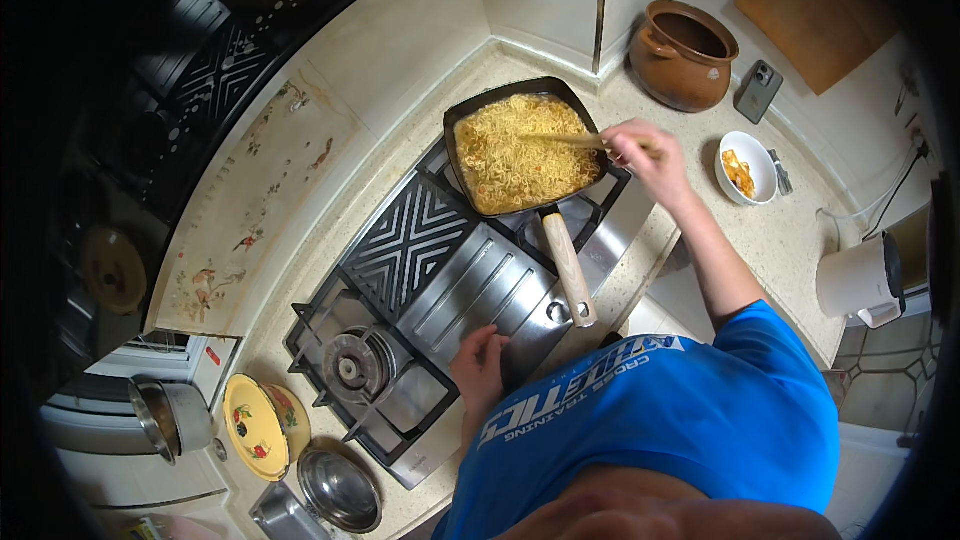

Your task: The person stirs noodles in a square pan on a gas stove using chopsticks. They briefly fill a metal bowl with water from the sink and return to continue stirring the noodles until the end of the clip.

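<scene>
My right hand (649, 161) grips wooden chopsticks (559, 139), slightly blurred, whose tips reach into the noodles (517, 157). The noodles fill a square dark frying pan (452, 136), with yellowish broth around them. It rests over the far right burner. Its pale wooden handle (566, 262) points back towards my body, and neither hand is on it. My left hand (482, 364) hovers near the front edge of the gas stove (480, 277), fingers loosely bent and apart, holding nothing.
Right of the pan stand a brown clay pot (682, 60), a phone (759, 92), a white bowl (761, 165) with fried egg in it, and an electric kettle (855, 281). At left are the bare burner (349, 367), a yellow enamel pot (255, 427) and a metal bowl (341, 487).
</scene>
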Demonstrator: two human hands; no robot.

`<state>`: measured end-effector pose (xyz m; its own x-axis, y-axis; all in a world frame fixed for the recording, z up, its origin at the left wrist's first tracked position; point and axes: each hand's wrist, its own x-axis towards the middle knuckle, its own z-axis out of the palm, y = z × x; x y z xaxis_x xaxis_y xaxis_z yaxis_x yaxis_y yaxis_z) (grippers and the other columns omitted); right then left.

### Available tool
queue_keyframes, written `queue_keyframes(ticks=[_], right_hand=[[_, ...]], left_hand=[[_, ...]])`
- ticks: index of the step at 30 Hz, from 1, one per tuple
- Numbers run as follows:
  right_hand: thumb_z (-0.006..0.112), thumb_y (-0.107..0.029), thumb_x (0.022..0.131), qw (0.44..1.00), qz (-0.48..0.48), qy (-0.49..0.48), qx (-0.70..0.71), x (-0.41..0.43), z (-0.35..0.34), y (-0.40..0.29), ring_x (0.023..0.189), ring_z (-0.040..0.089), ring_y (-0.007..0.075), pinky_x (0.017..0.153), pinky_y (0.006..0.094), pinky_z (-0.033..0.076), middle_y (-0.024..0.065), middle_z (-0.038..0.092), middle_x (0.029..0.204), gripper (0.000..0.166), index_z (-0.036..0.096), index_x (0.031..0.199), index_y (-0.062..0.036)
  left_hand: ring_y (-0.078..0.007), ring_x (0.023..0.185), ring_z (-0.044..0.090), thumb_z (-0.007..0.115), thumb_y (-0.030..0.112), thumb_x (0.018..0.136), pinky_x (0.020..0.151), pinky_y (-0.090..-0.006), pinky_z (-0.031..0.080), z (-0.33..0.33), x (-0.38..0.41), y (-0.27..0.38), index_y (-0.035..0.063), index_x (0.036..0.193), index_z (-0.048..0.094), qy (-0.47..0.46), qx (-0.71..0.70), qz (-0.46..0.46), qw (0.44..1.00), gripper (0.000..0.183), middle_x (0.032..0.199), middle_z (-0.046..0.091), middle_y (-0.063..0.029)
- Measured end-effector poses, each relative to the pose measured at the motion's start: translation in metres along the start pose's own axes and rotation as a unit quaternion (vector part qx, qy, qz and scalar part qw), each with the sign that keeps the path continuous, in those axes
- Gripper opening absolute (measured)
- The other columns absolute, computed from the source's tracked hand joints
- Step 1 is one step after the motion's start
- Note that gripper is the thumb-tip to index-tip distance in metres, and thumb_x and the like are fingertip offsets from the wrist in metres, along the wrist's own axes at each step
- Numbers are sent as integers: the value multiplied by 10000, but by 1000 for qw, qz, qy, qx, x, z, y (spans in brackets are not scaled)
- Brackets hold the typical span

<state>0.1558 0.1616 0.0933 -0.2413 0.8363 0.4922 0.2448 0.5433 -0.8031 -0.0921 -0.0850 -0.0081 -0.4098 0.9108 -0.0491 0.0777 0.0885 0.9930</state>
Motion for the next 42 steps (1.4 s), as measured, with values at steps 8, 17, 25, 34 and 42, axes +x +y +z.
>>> queue_keyframes(ticks=[8, 17, 25, 34, 42], right_hand=[[566, -146, 864, 991, 108, 31, 74, -2, 3, 14, 657, 583, 98, 585, 214, 498, 60, 624, 795, 171, 634, 891, 8], [540, -234, 886, 988, 115, 81, -58, 11, -12, 10, 599, 559, 87, 522, 214, 465, 49, 612, 722, 270, 634, 889, 19], [540, -263, 885, 990, 71, 118, 28, 16, -18, -18, 527, 540, 80, 491, 206, 455, 35, 597, 646, 291, 633, 854, 10], [521, -213, 898, 977, 149, 16, 153, 8, 12, -9, 576, 564, 83, 517, 198, 475, 48, 606, 713, 242, 617, 915, 10], [495, -267, 907, 983, 163, -14, 85, 12, -7, -20, 511, 515, 65, 457, 179, 443, 19, 573, 665, 296, 616, 826, -9]], left_hand=[[-149, 776, 617, 538, 50, 850, 712, -240, 475, 4, 2, -2, -11, 995, 580, -19, -20, -1, 1000, 163, 825, 643, -105], [-148, 778, 618, 539, 61, 853, 704, -240, 472, 1, -2, -2, -12, 998, 573, -11, 18, 9, 1000, 167, 824, 644, -103], [-148, 777, 614, 533, 63, 860, 698, -240, 476, 2, -1, -3, -15, 1007, 569, 3, -25, 8, 1000, 171, 829, 643, -105], [-137, 773, 608, 538, 52, 855, 696, -229, 471, 5, 2, -1, -9, 1001, 578, -21, 19, 22, 999, 162, 820, 643, -95], [-138, 774, 608, 543, 61, 852, 694, -230, 465, 1, -6, -7, -4, 1000, 580, 7, -13, -14, 1000, 166, 828, 644, -92]])
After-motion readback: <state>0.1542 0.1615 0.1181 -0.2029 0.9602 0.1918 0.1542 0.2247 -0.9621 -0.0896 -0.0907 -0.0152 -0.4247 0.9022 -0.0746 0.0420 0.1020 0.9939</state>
